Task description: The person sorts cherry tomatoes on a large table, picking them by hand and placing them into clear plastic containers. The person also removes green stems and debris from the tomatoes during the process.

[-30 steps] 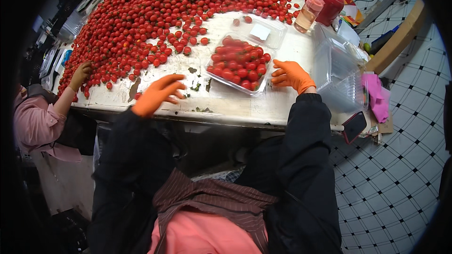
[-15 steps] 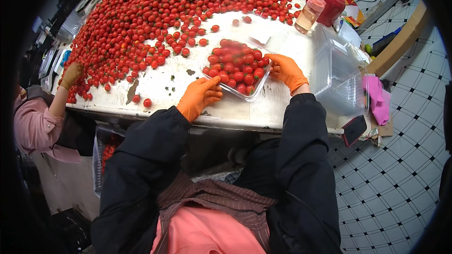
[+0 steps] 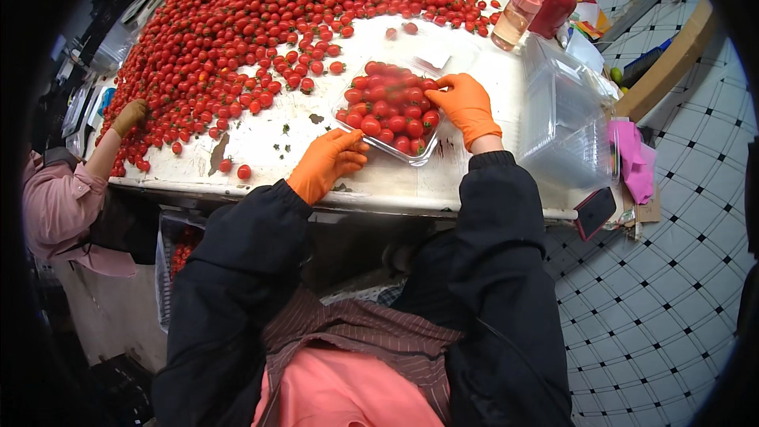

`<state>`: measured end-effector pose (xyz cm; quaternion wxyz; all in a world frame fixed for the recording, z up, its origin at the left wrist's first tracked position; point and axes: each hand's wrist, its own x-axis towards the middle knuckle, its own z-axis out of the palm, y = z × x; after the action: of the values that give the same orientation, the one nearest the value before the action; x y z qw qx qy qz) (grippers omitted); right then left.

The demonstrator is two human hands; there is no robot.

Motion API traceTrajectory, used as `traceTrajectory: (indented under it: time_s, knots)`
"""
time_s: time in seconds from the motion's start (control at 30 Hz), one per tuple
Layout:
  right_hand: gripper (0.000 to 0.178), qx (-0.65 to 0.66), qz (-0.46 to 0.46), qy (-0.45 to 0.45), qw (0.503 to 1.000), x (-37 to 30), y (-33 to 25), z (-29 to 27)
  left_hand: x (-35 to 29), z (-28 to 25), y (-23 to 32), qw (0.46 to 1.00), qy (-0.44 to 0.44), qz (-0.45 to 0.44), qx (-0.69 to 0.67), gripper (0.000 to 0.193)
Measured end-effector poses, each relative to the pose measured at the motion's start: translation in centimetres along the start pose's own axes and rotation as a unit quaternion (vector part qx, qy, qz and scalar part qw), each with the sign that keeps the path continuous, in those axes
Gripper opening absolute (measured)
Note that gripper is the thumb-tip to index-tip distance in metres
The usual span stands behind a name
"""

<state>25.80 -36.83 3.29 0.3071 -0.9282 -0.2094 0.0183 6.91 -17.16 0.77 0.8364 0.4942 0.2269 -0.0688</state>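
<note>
Clear plastic punnet [image 3: 419, 160], filled with cherry tomatoes [image 3: 391, 107], sits on the white desk [image 3: 379, 180] between the two hands, near the front edge; a big heap of loose tomatoes [image 3: 261, 32] spreads beyond it and to the left. What looks like its clear lid [image 3: 435, 55] lies back behind it, not over the fruit. The left hand [image 3: 326, 164], gloved in orange, has its fingers loosely curved with the tips at the near-left rim; I cannot tell whether that grip pinches. Thumb and forefinger of the right hand [image 3: 465, 107] come together at the right side, though whether they pinch rim or fruit is unclear. Judging from this, the step in hand is steadying or adjusting the filled box. The next move probably calls for light, even pressure and a level base, since the topmost tomatoes could roll out.
</note>
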Motion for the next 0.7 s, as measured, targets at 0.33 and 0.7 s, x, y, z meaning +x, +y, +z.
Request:
traceTrajectory:
  time_s: [0.33,0.7]
  knots:
    - [0.025,0.167,-0.04,0.05,0.984,-1.6,-0.3,-2.0,-0.4,0.6,0.4,0.997,0.007,-0.009,0.075,0.032]
    - [0.03,0.223,-0.326,-0.073,0.916,-6.8,-9.4,1.8,-4.6,-0.9,3.1,0.975,0.01,0.16,0.151,0.025]
